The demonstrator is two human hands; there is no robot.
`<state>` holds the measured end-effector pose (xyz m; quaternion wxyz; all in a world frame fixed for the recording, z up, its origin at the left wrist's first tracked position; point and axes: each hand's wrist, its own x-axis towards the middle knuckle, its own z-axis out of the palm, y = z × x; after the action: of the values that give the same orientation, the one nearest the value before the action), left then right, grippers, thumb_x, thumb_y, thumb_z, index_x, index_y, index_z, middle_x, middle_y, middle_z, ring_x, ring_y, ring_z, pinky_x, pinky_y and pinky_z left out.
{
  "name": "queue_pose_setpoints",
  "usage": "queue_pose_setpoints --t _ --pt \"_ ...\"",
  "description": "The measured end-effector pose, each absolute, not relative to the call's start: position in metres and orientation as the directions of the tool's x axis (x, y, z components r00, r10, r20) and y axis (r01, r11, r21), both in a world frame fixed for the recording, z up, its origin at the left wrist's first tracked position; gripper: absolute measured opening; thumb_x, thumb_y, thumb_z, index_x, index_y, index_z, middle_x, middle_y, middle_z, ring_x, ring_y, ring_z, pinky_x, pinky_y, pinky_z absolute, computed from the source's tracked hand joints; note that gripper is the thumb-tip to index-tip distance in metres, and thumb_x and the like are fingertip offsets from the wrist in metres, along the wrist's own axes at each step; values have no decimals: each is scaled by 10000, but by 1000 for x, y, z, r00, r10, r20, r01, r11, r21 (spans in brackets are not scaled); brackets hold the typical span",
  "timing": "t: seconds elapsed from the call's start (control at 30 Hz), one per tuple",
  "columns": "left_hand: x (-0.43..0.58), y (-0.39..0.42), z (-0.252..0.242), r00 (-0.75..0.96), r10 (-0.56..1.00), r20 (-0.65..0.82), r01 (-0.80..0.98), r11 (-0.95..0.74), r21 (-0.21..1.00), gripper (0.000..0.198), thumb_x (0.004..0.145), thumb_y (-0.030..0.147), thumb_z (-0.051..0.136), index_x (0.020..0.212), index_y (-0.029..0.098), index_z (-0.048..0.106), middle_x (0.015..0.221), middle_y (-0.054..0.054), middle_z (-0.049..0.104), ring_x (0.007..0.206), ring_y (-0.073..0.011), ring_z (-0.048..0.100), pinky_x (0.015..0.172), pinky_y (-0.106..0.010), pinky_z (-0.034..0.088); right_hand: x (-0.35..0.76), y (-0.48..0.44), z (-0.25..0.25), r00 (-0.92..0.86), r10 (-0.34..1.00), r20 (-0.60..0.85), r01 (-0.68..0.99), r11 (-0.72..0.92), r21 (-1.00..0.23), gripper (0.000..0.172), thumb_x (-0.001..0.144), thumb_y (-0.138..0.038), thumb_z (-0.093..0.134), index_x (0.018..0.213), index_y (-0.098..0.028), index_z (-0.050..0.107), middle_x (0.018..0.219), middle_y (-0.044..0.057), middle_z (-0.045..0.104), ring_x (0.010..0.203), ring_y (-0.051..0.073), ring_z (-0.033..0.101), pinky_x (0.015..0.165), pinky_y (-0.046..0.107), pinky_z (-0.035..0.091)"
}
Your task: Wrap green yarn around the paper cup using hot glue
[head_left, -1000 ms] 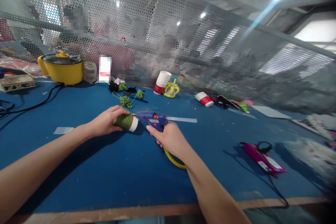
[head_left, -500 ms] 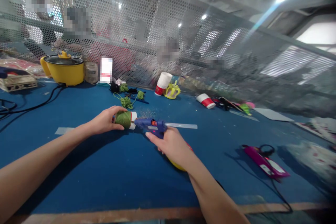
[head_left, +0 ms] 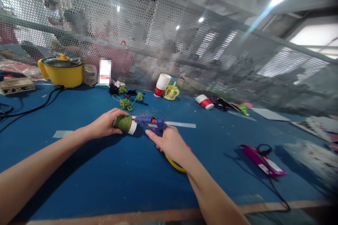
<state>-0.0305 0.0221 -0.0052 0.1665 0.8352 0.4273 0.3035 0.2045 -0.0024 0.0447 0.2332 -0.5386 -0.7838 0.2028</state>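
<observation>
Left hand [head_left: 105, 126], fingers closed around a yarn-wrapped cup [head_left: 124, 123] that lies on its side on the desk [head_left: 105, 179]. Green yarn covers most of the cup, and a white band with a red edge shows at the end turned toward the right hand [head_left: 169, 142]. The right hand grips the handle of a blue glue gun [head_left: 151, 123], with the nozzle touching or almost touching the cup's white end. A clear glue stick [head_left: 182, 125] projects from the gun's rear.

The cup sits mid-desk, under the left palm and just left of the gun. It is probably light and thin-walled, easily crushed, while the soft yarn gives a non-slip surface. It is best held around the wrapped body, clear of the nozzle end.

A yellow loop [head_left: 173, 163] lies beneath the right wrist. Loose green yarn [head_left: 125, 102] lies beyond the hands. A stack of paper cups [head_left: 161, 84] and a tipped cup [head_left: 204, 101] lie along the far edge. A yellow pot [head_left: 62, 72] stands toward the far left corner and a magenta tool [head_left: 262, 160] lies toward the near right corner. A perforated screen [head_left: 185, 42] stands behind the far edge.
</observation>
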Motion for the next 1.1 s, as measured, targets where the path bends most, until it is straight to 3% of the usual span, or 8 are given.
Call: queue_pose_setpoints --t 0.3,0.5,0.63,0.77,0.93,1.03,1.1 --pt "-29 22 -5 488 786 381 598 -618 509 452 699 159 626 1104 216 433 1091 -67 500 1039 -226 482 885 -368 404 200 11 41 -274 960 62 762 256 -595 233 766 -341 506 647 -151 570 410 -5 526 365 113 504 407 212 396" --pt "-30 22 -5 490 786 378 602 -618 506 440 717 180 608 1117 208 428 1096 -73 495 1038 -229 477 881 -371 400 204 22 38 -272 960 -64 570 108 -815 179 738 -301 562 660 -140 569 393 -35 487 322 69 428 350 180 354" --pt "-30 22 -3 434 829 354 630 -560 538 457 684 184 632 1102 199 447 1083 -72 503 1009 -236 494 849 -374 413 215 47 43 -165 986 -38 410 33 -912 129 714 -253 606 680 -149 537 485 -31 537 390 66 471 404 182 389" --pt "-28 21 -2 433 832 346 630 -554 544 469 673 183 637 1101 209 449 1098 -68 500 1016 -236 493 841 -370 412 226 85 40 5 1000 8 540 4 -841 233 785 -300 542 609 -147 533 543 7 566 435 58 478 452 179 397" --pt "-26 20 1 425 838 343 624 -546 559 477 667 171 642 1100 208 445 1116 -68 491 1041 -231 484 861 -367 403 233 112 15 96 995 -24 689 -84 -720 334 789 -362 522 521 -168 473 421 19 480 407 120 482 410 238 360" --pt "-25 19 4 427 840 335 630 -542 556 485 662 158 649 1101 196 447 1101 -74 499 1028 -229 490 860 -369 403 232 111 10 121 991 64 770 -53 -636 258 727 -301 607 541 -165 491 534 74 540 639 207 574 536 282 397" --pt "-24 18 4 435 834 339 631 -552 546 481 665 158 649 1100 198 448 1101 -76 500 1026 -231 492 856 -371 405 226 104 16 114 980 163 808 3 -589 176 696 -252 640 604 -159 522 720 108 580 846 246 552 659 308 398"
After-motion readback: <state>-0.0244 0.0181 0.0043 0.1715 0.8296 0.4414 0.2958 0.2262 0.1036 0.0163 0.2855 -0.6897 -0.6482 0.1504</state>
